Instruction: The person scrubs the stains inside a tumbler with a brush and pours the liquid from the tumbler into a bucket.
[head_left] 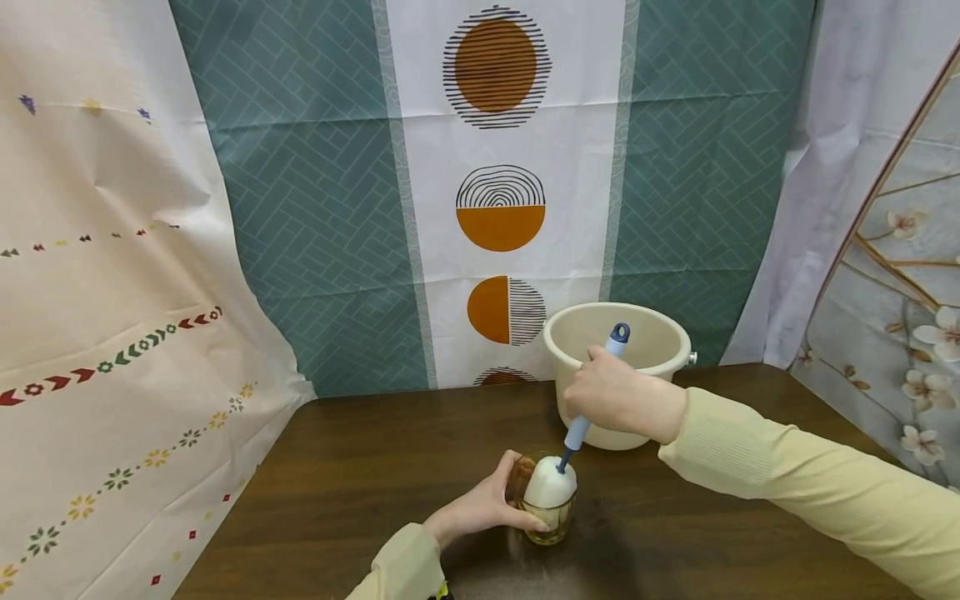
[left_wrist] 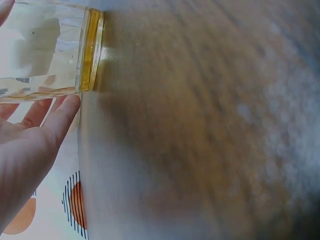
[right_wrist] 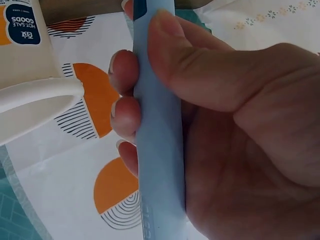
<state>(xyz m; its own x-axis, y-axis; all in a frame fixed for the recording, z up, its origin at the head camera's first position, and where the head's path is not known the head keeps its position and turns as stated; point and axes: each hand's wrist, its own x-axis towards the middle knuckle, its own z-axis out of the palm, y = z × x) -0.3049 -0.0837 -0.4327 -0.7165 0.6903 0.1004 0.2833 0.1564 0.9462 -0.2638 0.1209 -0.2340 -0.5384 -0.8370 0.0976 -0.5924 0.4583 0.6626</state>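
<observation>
My left hand [head_left: 491, 500] holds an amber-tinted glass [head_left: 551, 533] on the table, thumb on the near side and fingers around the far side. In the left wrist view the glass [left_wrist: 45, 55] shows its thick yellow base against the tabletop. A sponge cup brush [head_left: 551, 483] has its white head partly inside the glass, its top rising above the rim. With curled fingers my right hand [head_left: 618, 396] grips the brush's light blue handle, which tilts up and to the right. The right wrist view shows thumb and fingers wrapped around that handle [right_wrist: 160, 120].
Behind my right hand a cream bucket [head_left: 566, 392] stands on the dark wooden table [head_left: 360, 467]. A label shows on the bucket in the right wrist view. Patterned cloths [head_left: 322, 208] hang along the back and both sides of the table.
</observation>
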